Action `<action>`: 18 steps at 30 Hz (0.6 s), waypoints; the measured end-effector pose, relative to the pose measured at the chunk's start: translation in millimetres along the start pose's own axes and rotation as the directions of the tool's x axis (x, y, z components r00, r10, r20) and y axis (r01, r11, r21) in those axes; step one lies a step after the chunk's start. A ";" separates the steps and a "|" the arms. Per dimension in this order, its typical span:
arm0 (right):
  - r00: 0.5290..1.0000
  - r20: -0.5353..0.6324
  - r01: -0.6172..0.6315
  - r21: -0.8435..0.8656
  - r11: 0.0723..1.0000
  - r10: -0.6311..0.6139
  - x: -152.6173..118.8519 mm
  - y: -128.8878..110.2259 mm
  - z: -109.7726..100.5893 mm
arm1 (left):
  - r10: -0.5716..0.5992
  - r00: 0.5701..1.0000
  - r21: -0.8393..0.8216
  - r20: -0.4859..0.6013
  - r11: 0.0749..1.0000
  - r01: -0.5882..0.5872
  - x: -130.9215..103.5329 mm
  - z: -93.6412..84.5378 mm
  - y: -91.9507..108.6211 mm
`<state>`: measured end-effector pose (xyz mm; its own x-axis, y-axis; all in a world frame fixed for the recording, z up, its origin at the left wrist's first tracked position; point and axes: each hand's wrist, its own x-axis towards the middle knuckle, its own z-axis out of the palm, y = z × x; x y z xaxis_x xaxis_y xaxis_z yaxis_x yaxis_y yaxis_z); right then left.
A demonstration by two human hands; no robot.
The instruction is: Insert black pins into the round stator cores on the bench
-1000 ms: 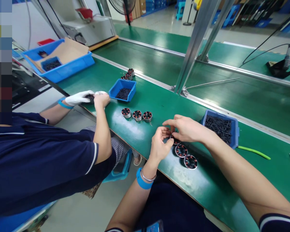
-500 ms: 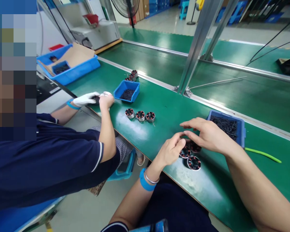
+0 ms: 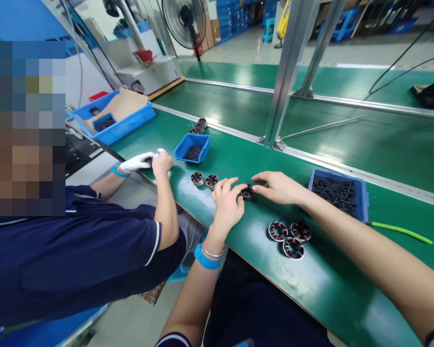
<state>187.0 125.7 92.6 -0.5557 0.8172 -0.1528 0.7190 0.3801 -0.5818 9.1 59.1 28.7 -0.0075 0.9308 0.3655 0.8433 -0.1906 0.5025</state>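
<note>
A small wound ring [image 3: 247,193] with a metal rim and dark inserts sits between the person's two hands, well in from the near edge of the desk [image 3: 253,226]. The left hand [image 3: 227,205] reaches over that near edge, palm down, its grip spread with the fingers apart; one fingertip comes up to the ring's left side, touching or just beside it. The right hand [image 3: 280,188] comes in from the other side, thumb and forefinger at the ring — whether that grip is clamped on it, I cannot tell.

Nearer the near edge, three more rings [image 3: 293,257] stand close together in a cluster. Just beyond the left hand, towards the co-worker, a pair of rings [image 3: 198,180] stands side by side, the nearer one close to its fingers.

Behind the right forearm, towards the far edge, a blue bin [image 3: 362,193] holds black pieces [image 3: 334,193], and a bright green strip [image 3: 401,231] runs out from its corner. At the desk's left part a co-worker's gloved hand [image 3: 135,164] and bare-looking hand [image 3: 162,162] meet over a dark thing, mostly hidden, at the near edge. Another blue bin [image 3: 188,156] of dark pieces stands beyond them, with a few rings [image 3: 201,124] behind it by the far edge.
</note>
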 end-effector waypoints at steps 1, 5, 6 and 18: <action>0.999 0.026 -0.046 0.014 0.999 0.046 9.3 0.5 2.9 | -0.016 1.000 -0.032 -0.013 0.999 0.016 -6.1 1.7 2.0; 0.975 0.151 -0.182 0.111 0.977 0.164 29.8 6.3 13.6 | -0.179 0.984 -0.120 0.023 0.976 0.181 -25.5 8.7 7.7; 0.968 0.170 -0.211 0.156 0.965 0.184 31.2 7.8 16.6 | -0.201 0.978 -0.132 0.052 0.970 0.206 -27.6 10.9 9.4; 0.940 0.161 -0.340 0.526 0.780 0.301 23.8 21.0 25.4 | -0.222 0.958 -0.736 0.179 0.616 0.281 -21.9 48.5 20.4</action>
<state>178.3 142.2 56.5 -0.3732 0.8126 -0.4477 0.5302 -0.2092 -0.8216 52.5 50.0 -7.0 -0.0982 0.9903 0.0981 0.1217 -0.0859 0.9888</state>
